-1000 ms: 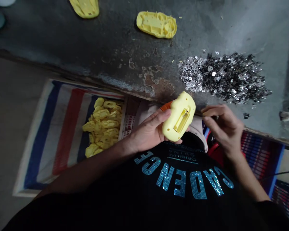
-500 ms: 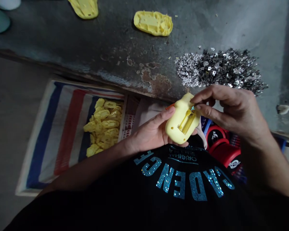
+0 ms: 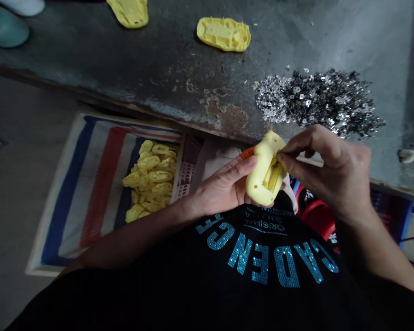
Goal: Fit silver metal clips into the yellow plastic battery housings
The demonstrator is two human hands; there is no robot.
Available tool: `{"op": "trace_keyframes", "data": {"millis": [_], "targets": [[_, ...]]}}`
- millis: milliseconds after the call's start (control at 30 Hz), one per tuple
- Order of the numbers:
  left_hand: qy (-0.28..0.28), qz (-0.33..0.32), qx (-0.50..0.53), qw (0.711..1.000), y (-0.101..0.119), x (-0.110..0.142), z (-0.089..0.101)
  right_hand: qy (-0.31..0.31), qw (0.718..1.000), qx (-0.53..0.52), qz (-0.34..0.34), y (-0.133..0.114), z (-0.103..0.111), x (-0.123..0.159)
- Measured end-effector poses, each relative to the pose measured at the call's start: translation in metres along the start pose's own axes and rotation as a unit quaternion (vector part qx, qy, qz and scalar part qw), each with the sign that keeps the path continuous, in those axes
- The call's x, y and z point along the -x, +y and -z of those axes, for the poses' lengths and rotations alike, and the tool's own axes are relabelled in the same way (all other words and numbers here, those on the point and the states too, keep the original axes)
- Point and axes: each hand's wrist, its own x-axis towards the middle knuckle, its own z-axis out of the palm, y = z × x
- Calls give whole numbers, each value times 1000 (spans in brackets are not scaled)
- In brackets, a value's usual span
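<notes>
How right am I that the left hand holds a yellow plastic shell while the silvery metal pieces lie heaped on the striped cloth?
Not quite: the head view shows the silvery metal pieces heaped on the dark stained worktop, not on the striped cloth. The left hand does hold the yellow plastic shell.

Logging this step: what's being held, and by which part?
The left hand cradles a yellow plastic shell around its middle; the right fingertips touch the edge of its slot.
</notes>
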Motion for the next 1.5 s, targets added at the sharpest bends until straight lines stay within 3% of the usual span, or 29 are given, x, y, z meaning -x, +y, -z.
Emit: {"op": "trace_keyframes", "data": {"millis": [167,433,633,1033,1133,1233,1367,1500], "targets": [[26,-2,3,1000,-1,1,-1,10,997,70,22,-6,-5,1],[5,2,18,1000,0,-1,-1,45,998,25,-23,-8,-2,16],[-20,22,31,999,4,-2,-1,23,993,105,39,4,-4,25],[-18,19,25,999,0,1,5,24,991,122,55,13,-16,38],[-21,16,29,999,-1,0,5,46,992,100,66,13,-16,37],[-22,19,20,999,0,0,3,60,998,18,21,16,-11,27],[6,-17,-4,1000,0,1,-4,-22,993,-106,-41,29,-1,5],[55,-61,-33,996,-3,2,-10,-99,987,-124,-34,35,3,-12]]}}
